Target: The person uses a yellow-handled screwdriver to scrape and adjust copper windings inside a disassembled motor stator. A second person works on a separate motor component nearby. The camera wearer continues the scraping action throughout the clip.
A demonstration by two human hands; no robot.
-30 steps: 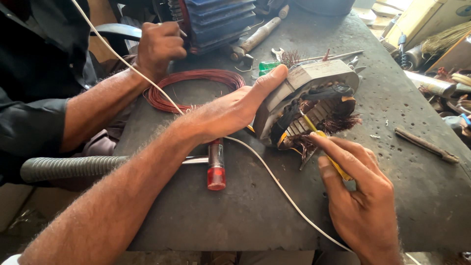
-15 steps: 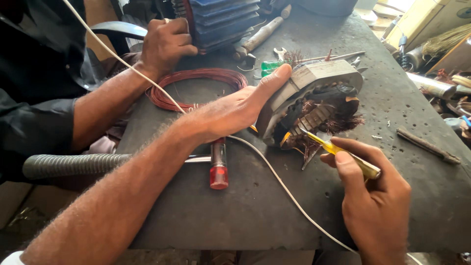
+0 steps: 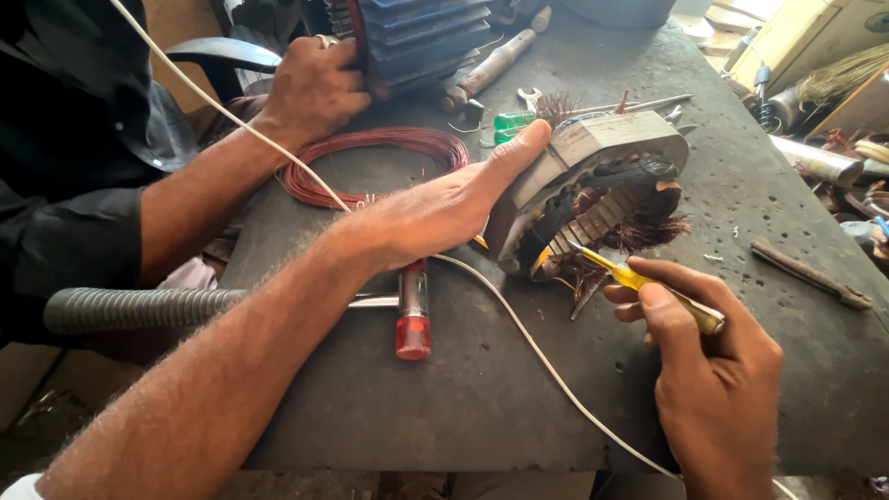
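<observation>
A grey motor stator (image 3: 593, 181) lies tilted on the dark workbench (image 3: 519, 389), with frayed copper windings sticking out of its open face. My left hand (image 3: 444, 208) rests flat against its left side and steadies it. My right hand (image 3: 713, 370) grips a yellow-handled screwdriver (image 3: 648, 285), whose tip pokes into the lower edge of the stator slots. A white cord (image 3: 519, 329) runs across the bench under my left arm.
Another person's hand (image 3: 310, 88) holds a blue ribbed motor housing (image 3: 417, 32) at the back. A red copper wire coil (image 3: 370, 157), a red-handled tool (image 3: 412, 315), a hammer (image 3: 491, 65), a grey ribbed hose (image 3: 130, 310) and a chisel (image 3: 810, 273) lie around.
My right hand has drawn back to the right, so the screwdriver tip now sits at the stator's lower edge. The left hand stays on the stator.
</observation>
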